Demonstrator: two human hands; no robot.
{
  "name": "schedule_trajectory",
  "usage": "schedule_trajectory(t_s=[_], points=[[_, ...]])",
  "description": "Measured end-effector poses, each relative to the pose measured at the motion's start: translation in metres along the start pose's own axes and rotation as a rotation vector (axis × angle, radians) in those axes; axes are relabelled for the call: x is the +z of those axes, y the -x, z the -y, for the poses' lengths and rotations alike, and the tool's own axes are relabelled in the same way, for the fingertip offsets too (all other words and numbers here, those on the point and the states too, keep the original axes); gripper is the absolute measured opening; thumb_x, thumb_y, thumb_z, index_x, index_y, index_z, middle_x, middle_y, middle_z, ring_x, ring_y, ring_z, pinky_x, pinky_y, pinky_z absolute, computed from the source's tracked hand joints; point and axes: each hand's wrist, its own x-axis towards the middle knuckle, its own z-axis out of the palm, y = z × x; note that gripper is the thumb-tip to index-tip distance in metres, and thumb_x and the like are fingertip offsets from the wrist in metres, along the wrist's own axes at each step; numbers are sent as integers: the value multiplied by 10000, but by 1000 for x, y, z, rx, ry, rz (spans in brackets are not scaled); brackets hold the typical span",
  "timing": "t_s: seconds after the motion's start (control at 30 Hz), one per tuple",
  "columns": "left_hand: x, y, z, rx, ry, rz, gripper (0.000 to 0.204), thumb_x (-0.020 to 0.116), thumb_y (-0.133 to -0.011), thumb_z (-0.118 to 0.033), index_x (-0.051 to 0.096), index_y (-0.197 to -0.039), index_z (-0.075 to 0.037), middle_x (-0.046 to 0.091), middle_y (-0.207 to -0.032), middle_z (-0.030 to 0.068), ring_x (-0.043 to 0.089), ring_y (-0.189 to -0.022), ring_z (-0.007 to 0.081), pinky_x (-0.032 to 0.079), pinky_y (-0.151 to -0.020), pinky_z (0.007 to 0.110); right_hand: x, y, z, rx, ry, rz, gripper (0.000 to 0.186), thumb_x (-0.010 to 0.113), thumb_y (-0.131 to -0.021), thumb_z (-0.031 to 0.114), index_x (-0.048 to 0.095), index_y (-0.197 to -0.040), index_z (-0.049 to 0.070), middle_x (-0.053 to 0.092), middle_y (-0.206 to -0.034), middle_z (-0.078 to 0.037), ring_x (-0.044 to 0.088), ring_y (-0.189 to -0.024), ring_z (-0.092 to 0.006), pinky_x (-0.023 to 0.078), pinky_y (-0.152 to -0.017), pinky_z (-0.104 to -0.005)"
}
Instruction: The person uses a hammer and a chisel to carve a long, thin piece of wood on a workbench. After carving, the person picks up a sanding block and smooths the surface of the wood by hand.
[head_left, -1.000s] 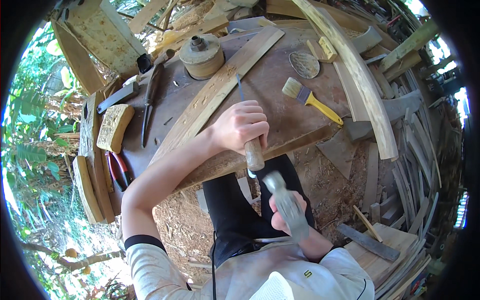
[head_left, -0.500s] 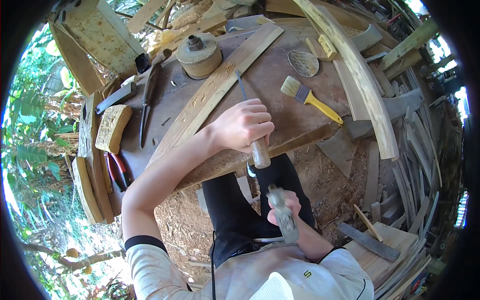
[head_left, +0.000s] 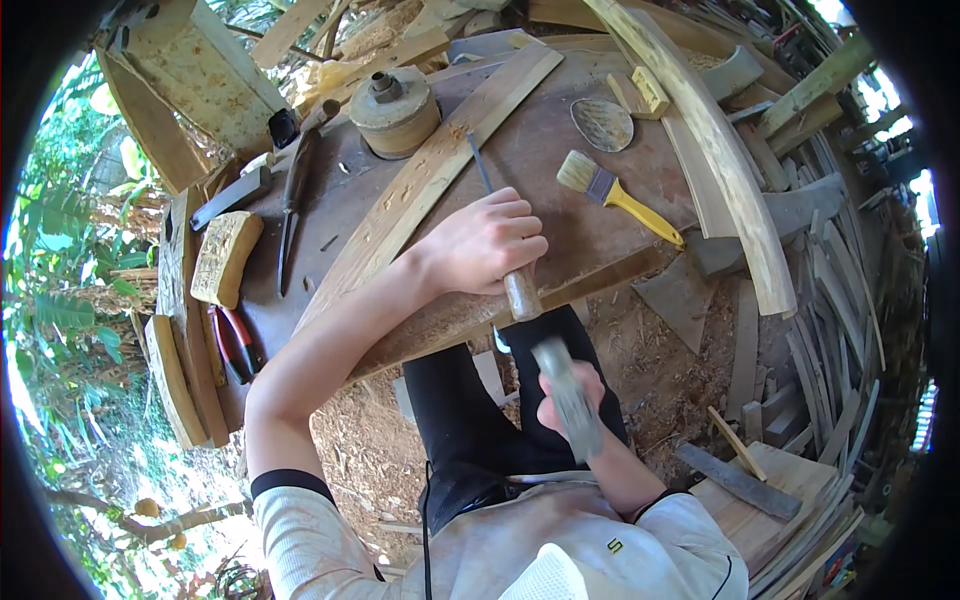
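On the worktop point(head_left: 530, 150), a board point(head_left: 420, 185) lies with pliers point(head_left: 234, 345) near left, a brush point(head_left: 628, 205) to its right and a cylinder point(head_left: 393, 128) left of its far half.

Your chisel point(head_left: 521, 296) had a worn wooden handle and smooth metal blade; the far plank point(head_left: 418, 190) looked matt and roughly pitted; the left pliers point(head_left: 241, 332) had glossy, plastic-looking red grips.

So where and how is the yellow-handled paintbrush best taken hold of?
Probably by the middle of its yellow handle, pinched across, coming from the person's near right side. The paintbrush lies on the table with its long, slim handle slanting toward the near edge, while its bristles point away to the left.
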Motion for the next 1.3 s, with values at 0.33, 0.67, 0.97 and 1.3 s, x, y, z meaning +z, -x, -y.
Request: schedule_trajectory(t_s=[0.33,0.67,0.97,1.3], points=[[-4,6,5,59,11,-174,246,775,-676,-176,550,-763,-125,498,-727,19,549,-715,237,448,-725,364,-15,-5,4,60,98,-35,262,576,-977,277,608,-814,75,603,-704,-71,588,-584,-263,453,-522,-376],[3,1,-3,109,63,-194,259,784,-746,-135,527,-724,-114,480,-697,16,523,-662,239,430,-657,369,-23,-14,20,82,77,-47,394,478,-1028,377,563,-771,90,561,-646,-28,552,-527,-219,424,-490,-352],[3,1,-4,62,98,-198,248,784,-732,-134,536,-721,-123,489,-704,15,532,-670,229,433,-669,363,-23,-10,20,-190,-119,-130,523,586,-1005,478,443,-1184,8,592,-678,-52,559,-566,-160,448,-551,-313],[4,2,-5,75,93,-223,258,782,-732,-125,524,-710,-120,483,-688,10,522,-651,227,430,-661,363,-30,-18,30,-153,-136,-90,473,655,-964,448,536,-987,-9,588,-619,-49,569,-504,-187,447,-488,-315]])
